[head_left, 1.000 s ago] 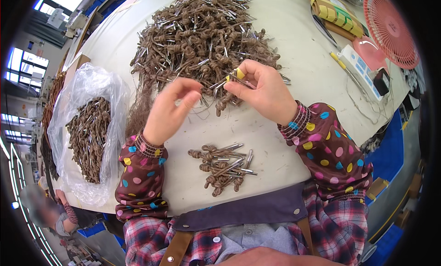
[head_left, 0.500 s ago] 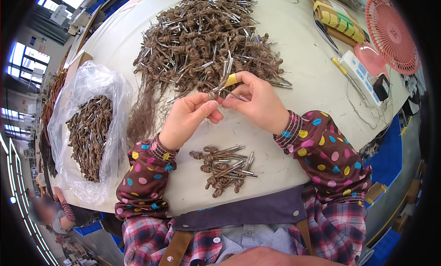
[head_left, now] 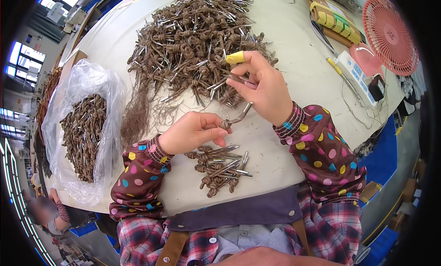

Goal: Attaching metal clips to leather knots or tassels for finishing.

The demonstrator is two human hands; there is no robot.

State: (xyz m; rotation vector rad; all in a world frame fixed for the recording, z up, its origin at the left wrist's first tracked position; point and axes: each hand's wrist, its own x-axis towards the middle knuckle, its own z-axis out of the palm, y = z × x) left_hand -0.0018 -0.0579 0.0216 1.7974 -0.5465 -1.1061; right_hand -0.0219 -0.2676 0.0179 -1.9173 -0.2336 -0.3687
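I have one cord (head_left: 237, 119) in the left hand (head_left: 195, 133), which is closed on it and pinches the end with the knot (head_left: 225, 124). The cord is between the two hands, to the right of the left hand and below the right hand (head_left: 265, 86). Its long way runs from the knot, low on the left, up to the right with a small bend, to a shiny metal tip (head_left: 248, 107). So the left hand is nearer the knot, and the tip points up at the right hand and sits very near its palm. From here I can't tell if they touch.

The right hand is higher and a bit farther away from the person. Its thumb and fingers are closed on a small thin tool (head_left: 243, 80). I can't make out what kind. One finger has a yellow band (head_left: 235, 57) and pokes out above the tool.

Both hands are over the counter (head_left: 275, 151). Past them I see a big pile (head_left: 197, 45) of cords like this one. Just below the left hand is a small pile (head_left: 218, 168). Out to its left, more cords sit in a clear bag (head_left: 115, 114). Far to the right of the right hand is a pink fan (head_left: 392, 34).
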